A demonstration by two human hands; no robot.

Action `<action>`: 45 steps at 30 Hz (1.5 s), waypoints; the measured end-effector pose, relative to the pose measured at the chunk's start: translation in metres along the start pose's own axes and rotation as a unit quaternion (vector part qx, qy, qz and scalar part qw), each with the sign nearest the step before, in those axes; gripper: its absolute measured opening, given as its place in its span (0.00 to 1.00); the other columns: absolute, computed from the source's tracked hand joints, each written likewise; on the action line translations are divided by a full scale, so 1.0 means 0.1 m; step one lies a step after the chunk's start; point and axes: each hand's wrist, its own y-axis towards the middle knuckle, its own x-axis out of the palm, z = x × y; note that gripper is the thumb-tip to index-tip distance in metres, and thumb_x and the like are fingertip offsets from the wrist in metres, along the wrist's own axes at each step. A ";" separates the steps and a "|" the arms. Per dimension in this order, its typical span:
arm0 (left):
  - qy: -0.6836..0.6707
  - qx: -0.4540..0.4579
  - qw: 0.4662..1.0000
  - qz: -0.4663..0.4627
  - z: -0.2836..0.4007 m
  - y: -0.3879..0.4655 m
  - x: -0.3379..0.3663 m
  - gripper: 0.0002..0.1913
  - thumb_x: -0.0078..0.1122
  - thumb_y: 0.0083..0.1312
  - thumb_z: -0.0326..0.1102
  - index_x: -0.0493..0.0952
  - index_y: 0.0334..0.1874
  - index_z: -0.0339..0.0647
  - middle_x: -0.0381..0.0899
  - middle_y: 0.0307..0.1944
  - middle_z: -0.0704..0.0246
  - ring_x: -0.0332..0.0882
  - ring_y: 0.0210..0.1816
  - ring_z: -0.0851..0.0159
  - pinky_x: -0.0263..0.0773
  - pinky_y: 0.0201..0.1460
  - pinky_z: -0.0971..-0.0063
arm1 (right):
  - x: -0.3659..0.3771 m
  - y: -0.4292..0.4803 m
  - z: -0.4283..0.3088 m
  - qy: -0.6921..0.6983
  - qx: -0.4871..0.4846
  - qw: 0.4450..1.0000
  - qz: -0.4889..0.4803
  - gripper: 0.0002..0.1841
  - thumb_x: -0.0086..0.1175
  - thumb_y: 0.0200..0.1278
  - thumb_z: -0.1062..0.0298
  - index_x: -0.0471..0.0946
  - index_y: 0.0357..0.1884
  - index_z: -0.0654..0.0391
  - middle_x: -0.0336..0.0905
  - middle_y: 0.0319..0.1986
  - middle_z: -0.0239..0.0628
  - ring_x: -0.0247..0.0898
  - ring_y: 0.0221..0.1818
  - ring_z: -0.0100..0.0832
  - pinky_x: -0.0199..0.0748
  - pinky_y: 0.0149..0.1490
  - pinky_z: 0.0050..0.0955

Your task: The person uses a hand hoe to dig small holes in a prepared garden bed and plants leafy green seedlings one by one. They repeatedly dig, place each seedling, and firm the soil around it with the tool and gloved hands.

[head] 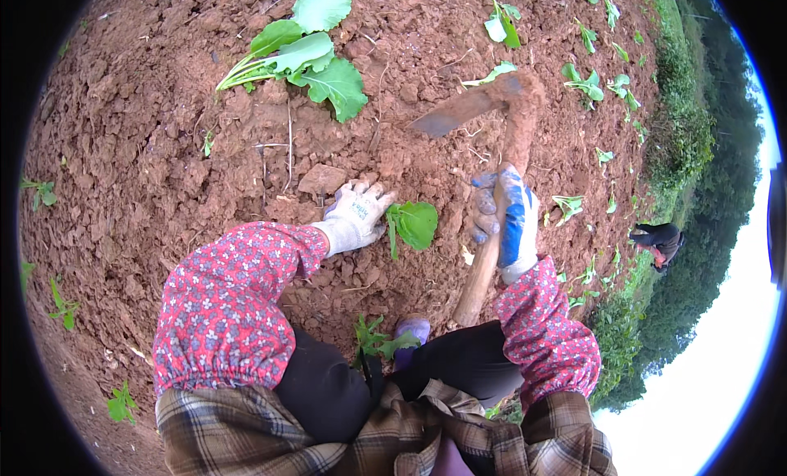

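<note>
My left hand, in a pale work glove, lies on the reddish soil with its fingers spread. Just right of it a small leafy seedling stands in the ground. Around the wooden handle of a hoe my right hand is wrapped, in a white and blue coated glove. The soil-caked hoe blade is raised in front and points to the left. Beyond my left hand, a bunch of loose leafy seedlings rests on the soil.
Several seedlings dot the field to the right, some wilted. Another person bends over near the grassy edge. More leafy plants are by my shoe. A flat clod sits beyond my left hand.
</note>
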 end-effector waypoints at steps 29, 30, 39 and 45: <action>0.022 -0.300 0.920 0.250 -1.83 -1.13 -2.17 0.15 0.62 0.53 0.43 0.80 0.39 0.41 0.81 0.32 0.58 0.79 0.38 0.47 0.74 0.43 0.57 | 0.63 0.36 0.28 -0.275 -0.010 0.955 0.111 0.22 0.50 0.67 0.45 0.74 0.39 0.58 0.65 0.15 0.30 0.58 0.09 0.25 0.62 0.15 0.29; -0.024 -0.264 0.920 0.290 -1.90 -1.43 -2.25 0.15 0.65 0.52 0.41 0.80 0.38 0.39 0.81 0.28 0.60 0.81 0.31 0.55 0.75 0.34 0.61 | 0.66 0.33 0.28 -0.284 -0.030 0.952 0.113 0.19 0.51 0.66 0.48 0.74 0.38 0.57 0.66 0.15 0.30 0.58 0.09 0.25 0.62 0.14 0.29; -0.516 -0.254 0.541 0.614 -1.66 -3.73 -1.89 0.17 0.59 0.66 0.43 0.77 0.48 0.37 0.75 0.24 0.74 0.66 0.21 0.79 0.56 0.20 0.88 | 2.30 -0.24 -0.58 -0.157 -0.154 0.962 -0.162 0.22 0.53 0.66 0.57 0.70 0.51 0.67 0.62 0.15 0.27 0.56 0.08 0.20 0.57 0.12 0.23; -0.554 -0.249 0.487 0.627 -1.47 -3.98 -1.58 0.19 0.57 0.68 0.46 0.76 0.49 0.37 0.76 0.22 0.74 0.67 0.20 0.78 0.61 0.22 0.86 | 4.14 0.32 -0.03 -0.100 -0.111 0.926 -0.347 0.19 0.58 0.64 0.59 0.74 0.47 0.64 0.68 0.19 0.27 0.61 0.14 0.20 0.72 0.23 0.24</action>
